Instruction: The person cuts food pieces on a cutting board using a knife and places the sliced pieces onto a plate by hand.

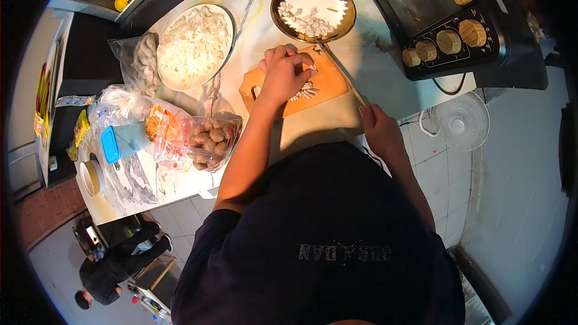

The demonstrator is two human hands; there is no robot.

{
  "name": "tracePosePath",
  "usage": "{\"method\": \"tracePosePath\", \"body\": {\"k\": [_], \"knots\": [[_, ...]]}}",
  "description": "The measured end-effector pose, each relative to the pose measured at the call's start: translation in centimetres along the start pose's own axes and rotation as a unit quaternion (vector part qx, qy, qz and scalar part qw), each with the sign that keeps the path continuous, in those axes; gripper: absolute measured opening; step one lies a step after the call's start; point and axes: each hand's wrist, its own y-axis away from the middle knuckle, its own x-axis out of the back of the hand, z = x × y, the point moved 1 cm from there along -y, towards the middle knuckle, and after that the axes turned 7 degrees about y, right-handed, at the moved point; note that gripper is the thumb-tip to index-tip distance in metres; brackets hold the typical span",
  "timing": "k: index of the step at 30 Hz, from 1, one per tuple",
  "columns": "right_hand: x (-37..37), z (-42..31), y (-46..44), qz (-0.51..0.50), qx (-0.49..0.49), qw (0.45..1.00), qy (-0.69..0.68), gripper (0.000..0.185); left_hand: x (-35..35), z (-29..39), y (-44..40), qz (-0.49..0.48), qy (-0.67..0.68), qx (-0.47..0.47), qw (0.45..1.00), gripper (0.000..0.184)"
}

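Since steady slicing needs control, the right hand (382, 129) wraps the knife's (345, 74) handle, while the left hand's (282, 78) fingertips pinch a pale piece (313, 68), cut slices (306, 91) beside that pinch on the board (332, 80).

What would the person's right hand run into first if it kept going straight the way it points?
Probably the near edge of the cutting board, just ahead of the right hand along the knife. Depth is unclear, so it might pass just above it.
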Motion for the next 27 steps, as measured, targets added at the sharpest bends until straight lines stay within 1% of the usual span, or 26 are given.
{"method": "tracePosePath", "body": {"k": [5, 7, 8, 11, 13, 14, 15, 17, 18, 19, 22, 24, 25, 27], "knots": [[0.1, 0.3, 0.2, 0.009, -0.001, 1.0, -0.023, 0.046, -0.2, -0.3, -0.3, -0.027, 0.006, 0.013, 1.0, 0.021], [0.2, 0.3, 0.3, 0.008, -0.002, 1.0, -0.027, 0.046, 0.1, 0.0, -0.6, -0.031, 0.051, 0.019, 0.998, 0.021], [0.3, 0.3, 0.3, 0.008, -0.004, 1.0, -0.029, 0.046, 0.3, 0.1, -0.8, -0.031, 0.051, 0.016, 0.998, 0.021], [0.6, 0.4, 0.4, 0.011, -0.008, 0.999, -0.029, 0.045, 1.0, -0.2, -2.3, -0.01, 0.051, 0.011, 0.999, 0.021], [0.3, 0.8, 0.2, 0.016, -0.006, 0.999, -0.028, 0.045, 1.7, -0.4, -4.4, 0.045, 0.06, -0.011, 0.997, 0.02], [0.3, 1.0, 0.1, 0.02, -0.001, 0.999, -0.026, 0.044, 1.6, -1.0, -5.5, 0.078, 0.064, -0.019, 0.995, 0.025], [0.2, 1.0, 0.3, 0.019, -0.004, 0.999, -0.027, 0.044, 1.6, -1.5, -6.4, 0.075, 0.065, -0.019, 0.995, 0.025], [0.2, 0.9, 0.3, 0.028, -0.004, 0.998, -0.057, 0.043, 2.1, -2.0, -7.8, 0.091, 0.075, -0.005, 0.993, 0.032], [0.1, 0.9, 0.3, 0.028, -0.006, 0.998, -0.058, 0.043, 2.6, -1.4, -7.8, 0.095, 0.051, -0.002, 0.994, 0.037], [0.0, 1.0, 0.3, 0.029, -0.011, 0.998, -0.053, 0.043, 2.7, -1.4, -7.6, 0.093, 0.051, -0.002, 0.994, 0.037], [-0.2, 1.1, 0.4, 0.031, -0.01, 0.998, -0.059, 0.043, 3.6, -2.2, -6.6, 0.069, 0.057, -0.009, 0.996, 0.034], [-0.4, 1.0, 0.5, 0.03, -0.003, 0.997, -0.068, 0.043, 4.1, -3.1, -5.3, -0.034, 0.099, 0.011, 0.994, 0.03], [-0.4, 1.0, 0.4, 0.028, 0.003, 0.997, -0.065, 0.043, 4.3, -3.5, -4.4, -0.035, 0.098, 0.015, 0.994, 0.03], [-0.5, 0.8, 0.3, 0.025, 0.01, 0.998, -0.062, 0.043, 4.6, -4.1, -2.8, -0.137, 0.092, 0.045, 0.985, 0.027]]}}
